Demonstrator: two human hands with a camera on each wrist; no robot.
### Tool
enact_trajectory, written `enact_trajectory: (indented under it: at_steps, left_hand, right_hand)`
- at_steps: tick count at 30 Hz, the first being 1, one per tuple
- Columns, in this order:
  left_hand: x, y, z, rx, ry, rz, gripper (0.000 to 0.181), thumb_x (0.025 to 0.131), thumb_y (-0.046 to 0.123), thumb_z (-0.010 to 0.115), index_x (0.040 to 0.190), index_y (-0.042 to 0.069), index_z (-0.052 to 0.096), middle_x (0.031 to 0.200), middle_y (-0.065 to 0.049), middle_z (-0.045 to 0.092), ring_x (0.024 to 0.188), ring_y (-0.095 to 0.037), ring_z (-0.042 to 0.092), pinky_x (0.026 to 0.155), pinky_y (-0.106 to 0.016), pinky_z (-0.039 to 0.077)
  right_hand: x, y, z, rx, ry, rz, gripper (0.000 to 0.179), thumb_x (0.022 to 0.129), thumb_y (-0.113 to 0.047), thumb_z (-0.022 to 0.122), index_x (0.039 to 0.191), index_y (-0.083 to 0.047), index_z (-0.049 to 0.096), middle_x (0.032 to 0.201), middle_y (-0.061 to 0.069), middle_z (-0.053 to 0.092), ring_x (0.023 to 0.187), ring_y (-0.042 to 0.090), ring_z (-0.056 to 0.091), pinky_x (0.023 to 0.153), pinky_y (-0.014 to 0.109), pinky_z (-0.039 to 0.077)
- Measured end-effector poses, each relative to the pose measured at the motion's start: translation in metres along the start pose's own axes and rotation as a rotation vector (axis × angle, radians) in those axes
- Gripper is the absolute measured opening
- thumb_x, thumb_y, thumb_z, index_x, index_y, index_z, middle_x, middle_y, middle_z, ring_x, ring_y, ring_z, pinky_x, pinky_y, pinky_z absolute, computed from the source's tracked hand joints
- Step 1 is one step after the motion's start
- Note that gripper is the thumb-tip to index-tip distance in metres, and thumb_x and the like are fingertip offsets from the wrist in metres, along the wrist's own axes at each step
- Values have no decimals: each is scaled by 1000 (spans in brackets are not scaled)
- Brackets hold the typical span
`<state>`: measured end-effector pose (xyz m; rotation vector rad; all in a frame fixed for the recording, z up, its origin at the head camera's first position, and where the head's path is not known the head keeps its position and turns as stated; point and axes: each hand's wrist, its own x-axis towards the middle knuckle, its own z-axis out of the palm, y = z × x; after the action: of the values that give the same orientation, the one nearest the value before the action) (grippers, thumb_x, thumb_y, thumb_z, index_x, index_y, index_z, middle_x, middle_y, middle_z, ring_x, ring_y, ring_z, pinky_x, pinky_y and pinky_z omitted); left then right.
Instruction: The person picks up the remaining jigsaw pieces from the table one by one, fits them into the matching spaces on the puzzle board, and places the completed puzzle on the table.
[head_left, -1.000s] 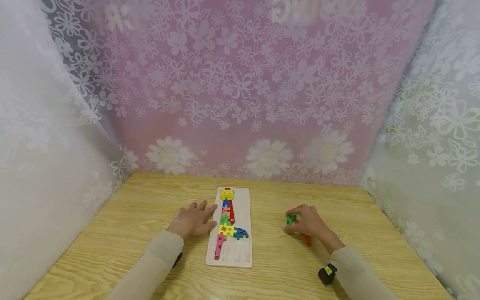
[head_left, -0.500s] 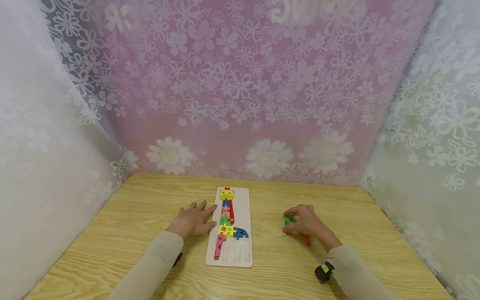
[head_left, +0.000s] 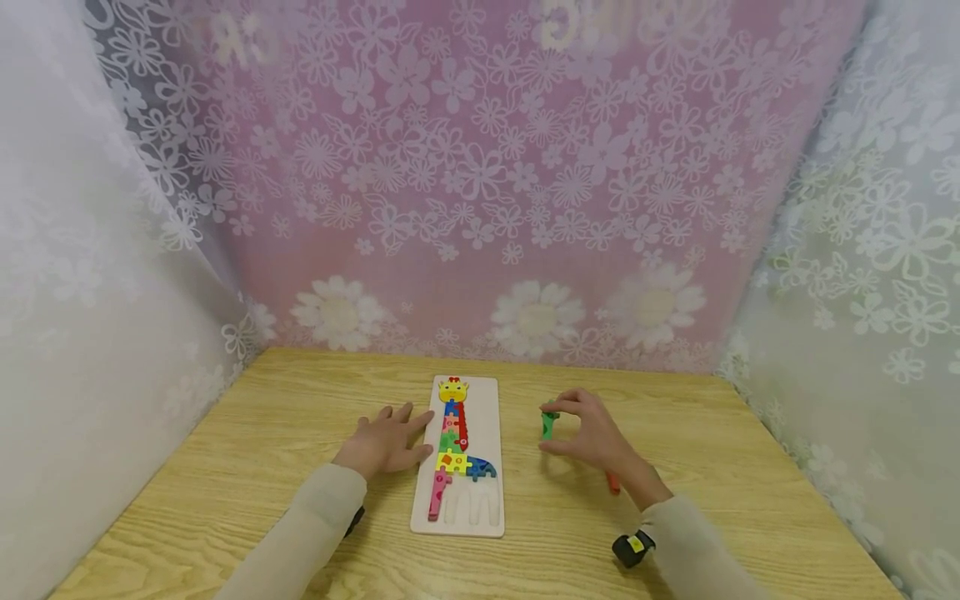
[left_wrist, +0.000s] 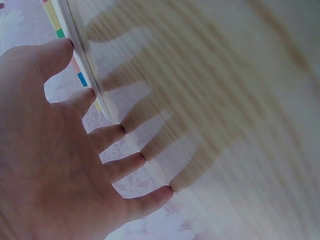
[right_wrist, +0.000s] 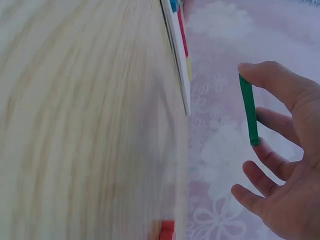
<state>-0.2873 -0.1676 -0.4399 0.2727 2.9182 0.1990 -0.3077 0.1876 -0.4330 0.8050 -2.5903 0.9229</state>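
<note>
- One board [head_left: 486,417] is laid flat on the table [head_left: 315,375], the giraffe's head [head_left: 453,389] at twelve o'clock, presumably so that the figure can be viewed upright.
- At the board's nine o'clock edge, the left hand [head_left: 384,440] is set with fingers spread and nothing gripped; its thumb and index finger are seen at the edge in the left wrist view, probably so that sliding is prevented.
- Between two and three o'clock from the board, and apart from it, the green piece [head_left: 548,426] is held raised in the right hand [head_left: 596,433], pinched end to end between thumb and fingertips; by this hold its flat faces seem to be kept uncovered.
- At the board's seven o'clock, the pink leg [head_left: 438,498] is seated; at five o'clock, pale hollows [head_left: 475,508] are left unfilled.
- At five o'clock from the right hand, the red piece [head_left: 613,482] is partly hidden by the wrist and is cropped in the right wrist view, so its full shape cannot be made out.
- In both wrist views the board is cut off and shown edge-on; the pressure of the left fingers cannot be judged.
</note>
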Motion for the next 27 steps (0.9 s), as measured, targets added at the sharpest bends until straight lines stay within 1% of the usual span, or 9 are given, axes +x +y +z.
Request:
enact_trajectory:
  at_steps: [4, 7, 10, 14, 18, 23, 27]
  left_hand:
    - [0, 0, 0, 4, -2, -3, 68, 102, 60, 48, 163, 35, 30, 172, -10, 27, 155, -47, 29, 120, -76, 22]
    - [-1, 0, 0, 2, -5, -5, 68, 102, 61, 48, 163, 35, 30, 172, -10, 27, 155, -47, 29, 120, -76, 22]
    - [-2, 1, -1, -3, 0, 0, 68, 102, 60, 49, 163, 34, 32, 171, -11, 28, 154, -48, 31, 119, -76, 23]
    - [-2, 1, -2, 1, 9, 8, 68, 102, 59, 50, 163, 33, 33, 170, -12, 30, 153, -48, 32, 118, -77, 25]
    - [-3, 0, -1, 2, 11, 13, 68, 102, 59, 49, 163, 33, 33, 170, -12, 30, 153, -48, 32, 118, -77, 25]
    - [-2, 0, -1, 7, 12, 14, 68, 102, 59, 49, 163, 33, 32, 170, -12, 30, 153, -48, 32, 118, -77, 25]
    - [-1, 0, -2, 12, 14, 15, 68, 102, 59, 49, 163, 33, 33, 170, -12, 31, 153, -48, 33, 117, -77, 26]
  right_hand:
    - [2, -9, 3, 29, 32, -23, 50, 74, -19, 94, 120, -9, 77, 119, 11, 61, 107, 28, 56, 89, 52, 51]
    - [3, -14, 5, 24, 52, -54, 50, 73, -17, 94, 119, -9, 77, 118, 11, 61, 107, 27, 57, 88, 49, 52]
    - [3, -18, 8, 11, 62, -82, 49, 72, -15, 94, 117, -8, 78, 117, 11, 61, 108, 29, 56, 87, 50, 52]
    - [4, -22, 12, -50, 80, -114, 45, 70, -16, 95, 112, -10, 80, 115, 11, 62, 109, 33, 55, 87, 51, 50]
    - [5, -24, 15, -122, 98, -140, 44, 67, -19, 96, 108, -14, 81, 113, 9, 64, 108, 33, 56, 86, 53, 49]
    - [4, -30, 19, -168, 96, -136, 45, 66, -24, 97, 108, -16, 82, 112, 8, 64, 107, 33, 55, 82, 55, 49]
    - [3, -36, 23, -194, 87, -116, 45, 65, -26, 97, 107, -15, 82, 112, 7, 65, 109, 34, 55, 83, 59, 49]
